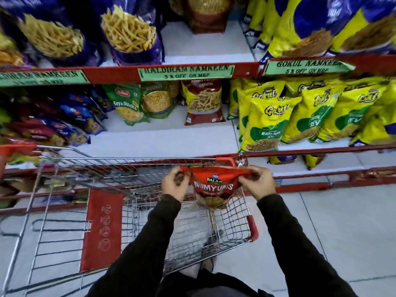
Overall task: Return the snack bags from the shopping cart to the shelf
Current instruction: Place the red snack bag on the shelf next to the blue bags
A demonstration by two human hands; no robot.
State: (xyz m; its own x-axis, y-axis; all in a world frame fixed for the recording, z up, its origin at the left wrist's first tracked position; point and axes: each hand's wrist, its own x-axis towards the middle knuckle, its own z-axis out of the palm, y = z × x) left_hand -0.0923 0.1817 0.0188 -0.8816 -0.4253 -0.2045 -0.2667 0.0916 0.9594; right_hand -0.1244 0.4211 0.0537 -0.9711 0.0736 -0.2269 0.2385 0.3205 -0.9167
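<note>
Both hands up over the cart, red bag held between them.

I see the left hand [174, 184] and right hand [258, 182] each pinching a top corner of the red foil "Numyums" snack bag [214, 187]; it hangs upright above the far end of the wire shopping cart with red trim [237, 219]. White store shelf with red edge [171, 138] sits just past the cart; bare patch between the green soya-sticks pack [126, 103] and yellow sev packs [265, 125].

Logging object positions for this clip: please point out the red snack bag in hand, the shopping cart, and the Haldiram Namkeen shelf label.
red snack bag [213, 186], head view, on its printed front.
shopping cart [254, 229], head view, on its red corner rim.
Haldiram Namkeen shelf label [186, 72], head view, on the label's middle.
</note>
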